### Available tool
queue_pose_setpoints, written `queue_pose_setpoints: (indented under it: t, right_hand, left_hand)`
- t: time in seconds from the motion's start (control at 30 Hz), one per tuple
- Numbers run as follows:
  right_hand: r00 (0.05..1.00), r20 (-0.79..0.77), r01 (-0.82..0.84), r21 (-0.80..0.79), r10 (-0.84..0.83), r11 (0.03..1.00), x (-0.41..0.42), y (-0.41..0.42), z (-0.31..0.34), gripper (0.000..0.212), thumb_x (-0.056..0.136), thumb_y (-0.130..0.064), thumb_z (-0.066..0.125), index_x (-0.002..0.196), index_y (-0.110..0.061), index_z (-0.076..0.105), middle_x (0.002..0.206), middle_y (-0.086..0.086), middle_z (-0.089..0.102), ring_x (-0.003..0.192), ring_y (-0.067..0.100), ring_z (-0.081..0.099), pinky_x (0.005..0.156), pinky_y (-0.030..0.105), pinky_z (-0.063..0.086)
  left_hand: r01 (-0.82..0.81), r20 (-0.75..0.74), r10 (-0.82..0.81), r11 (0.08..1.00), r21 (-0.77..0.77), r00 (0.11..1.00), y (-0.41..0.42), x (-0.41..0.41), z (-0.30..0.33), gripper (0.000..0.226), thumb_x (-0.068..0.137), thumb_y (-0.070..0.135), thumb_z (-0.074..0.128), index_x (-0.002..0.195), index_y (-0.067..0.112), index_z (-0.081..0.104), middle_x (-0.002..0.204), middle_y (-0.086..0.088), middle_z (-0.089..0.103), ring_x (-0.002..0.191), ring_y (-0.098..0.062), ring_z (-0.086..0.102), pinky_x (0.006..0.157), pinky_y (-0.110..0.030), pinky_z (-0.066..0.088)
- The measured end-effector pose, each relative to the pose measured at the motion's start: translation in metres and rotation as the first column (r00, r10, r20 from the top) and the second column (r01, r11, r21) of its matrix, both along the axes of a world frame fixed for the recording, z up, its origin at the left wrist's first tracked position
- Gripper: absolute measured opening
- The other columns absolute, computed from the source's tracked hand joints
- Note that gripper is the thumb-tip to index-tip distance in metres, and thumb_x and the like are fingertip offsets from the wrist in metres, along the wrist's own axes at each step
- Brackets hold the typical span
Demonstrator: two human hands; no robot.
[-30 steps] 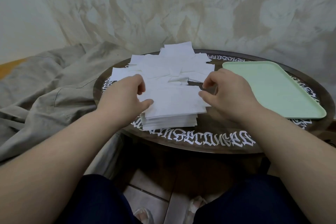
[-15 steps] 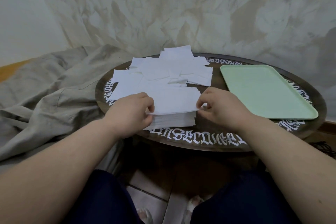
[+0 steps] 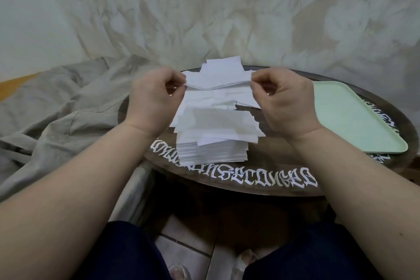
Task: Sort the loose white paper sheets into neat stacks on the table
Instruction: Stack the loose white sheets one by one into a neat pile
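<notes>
Both hands lift one white sheet (image 3: 218, 83) above the worktop (image 3: 261, 166): left hand (image 3: 154, 98) and right hand (image 3: 284, 100) each pinch an end. The stack (image 3: 212, 148) sits below, beside a green tray (image 3: 354, 120).

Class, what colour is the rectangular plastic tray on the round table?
Pale mint green tray, clearest in the head view.

**Paper, plastic, wood and cloth**

The sheets (image 3: 218, 82) and the stack (image 3: 212, 148) are thin, matt white paper. The tray (image 3: 354, 120) at the right looks like smooth pale green plastic. The tabletop (image 3: 272, 154) is dark, glossy wood grain with white lettering. At the left lies rumpled beige cloth (image 3: 56, 109).
</notes>
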State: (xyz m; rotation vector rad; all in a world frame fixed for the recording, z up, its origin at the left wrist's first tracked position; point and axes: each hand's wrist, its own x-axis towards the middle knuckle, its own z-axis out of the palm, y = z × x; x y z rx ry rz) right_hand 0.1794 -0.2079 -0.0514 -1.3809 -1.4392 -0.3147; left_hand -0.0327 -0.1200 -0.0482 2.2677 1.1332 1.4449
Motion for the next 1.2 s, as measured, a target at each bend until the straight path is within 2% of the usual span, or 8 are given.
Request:
queue_pose_setpoints:
  t: [0.13,0.23,0.43,0.5,0.63,0.87,1.07,1.2]
  right_hand:
    - [0.989,0.143,-0.010,-0.171,0.035,0.985,0.010,-0.002,-0.025,0.006,0.078,-0.007,0.064,0.078,-0.009,0.070,0.078,0.005,0.070,0.067,0.021,0.063,0.068,0.024,0.047]
    - [0.988,0.145,-0.012,-0.309,0.059,0.951,0.020,-0.010,-0.033,0.004,0.079,-0.006,0.069,0.080,-0.010,0.071,0.080,0.007,0.070,0.072,0.025,0.065,0.073,0.038,0.054]
    - [0.962,0.274,0.008,-0.034,0.002,0.999,0.007,-0.011,-0.021,0.005,0.075,-0.003,0.068,0.074,-0.008,0.069,0.087,0.005,0.071,0.081,0.013,0.062,0.075,0.019,0.044]
    - [0.954,0.296,-0.004,-0.132,0.043,0.991,0.008,-0.011,-0.023,0.005,0.076,-0.004,0.068,0.075,-0.009,0.069,0.086,0.004,0.070,0.080,0.016,0.063,0.073,0.022,0.046]
    - [0.954,0.258,-0.010,-0.476,0.150,0.879,0.010,-0.017,-0.030,0.006,0.080,-0.011,0.066,0.076,-0.014,0.069,0.082,-0.002,0.065,0.074,0.016,0.058,0.070,0.028,0.046]
    - [0.964,0.192,-0.050,-0.543,0.183,0.838,0.008,-0.023,-0.025,0.009,0.079,-0.011,0.066,0.072,-0.017,0.067,0.076,-0.004,0.063,0.069,0.014,0.058,0.071,0.033,0.050]
    - [0.966,0.172,-0.058,-0.583,0.194,0.810,0.008,-0.027,-0.020,0.011,0.078,-0.010,0.065,0.070,-0.018,0.065,0.077,-0.003,0.063,0.071,0.014,0.058,0.070,0.029,0.048]
    - [0.959,0.196,-0.018,-0.682,0.207,0.731,0.007,-0.027,-0.020,0.009,0.080,-0.013,0.063,0.073,-0.017,0.067,0.080,-0.006,0.064,0.074,0.010,0.057,0.068,0.021,0.042]
  left_hand:
    - [0.069,-0.167,-0.070,0.998,-0.012,0.983,-0.006,-0.004,-0.025,0.011,0.079,0.003,0.068,0.085,0.013,0.069,0.090,0.005,0.068,0.078,-0.019,0.067,0.081,-0.039,0.056]
    - [0.084,-0.250,-0.087,0.996,-0.022,0.964,-0.002,-0.005,-0.035,0.012,0.079,0.001,0.070,0.084,0.012,0.069,0.090,0.000,0.071,0.077,-0.022,0.066,0.080,-0.041,0.055]
    - [0.100,-0.084,-0.091,0.989,0.106,0.992,-0.001,0.004,-0.021,0.010,0.078,0.002,0.062,0.084,0.008,0.068,0.095,0.010,0.061,0.085,-0.009,0.062,0.081,-0.025,0.053]
    - [0.122,-0.163,-0.109,0.989,0.077,0.981,-0.002,0.001,-0.022,0.009,0.078,0.004,0.063,0.081,0.012,0.067,0.095,0.008,0.065,0.082,-0.014,0.064,0.080,-0.030,0.054]
    - [0.070,-0.411,-0.138,0.982,-0.178,0.901,-0.006,-0.011,-0.031,0.025,0.079,0.005,0.067,0.074,0.027,0.056,0.095,0.001,0.070,0.080,-0.016,0.062,0.082,-0.033,0.050]
    - [0.048,-0.417,-0.167,0.958,-0.282,0.893,-0.010,-0.012,-0.025,0.035,0.079,0.008,0.068,0.066,0.035,0.050,0.095,0.003,0.068,0.081,-0.014,0.064,0.080,-0.030,0.049]
    - [0.075,-0.383,-0.185,0.955,-0.286,0.905,-0.012,-0.014,-0.023,0.038,0.078,0.004,0.069,0.064,0.033,0.049,0.093,0.005,0.066,0.079,-0.012,0.063,0.070,-0.014,0.044]
    - [0.067,-0.447,-0.206,0.949,-0.309,0.871,-0.011,-0.013,-0.026,0.035,0.078,0.005,0.069,0.065,0.032,0.050,0.095,0.000,0.067,0.084,-0.015,0.062,0.080,-0.032,0.050]
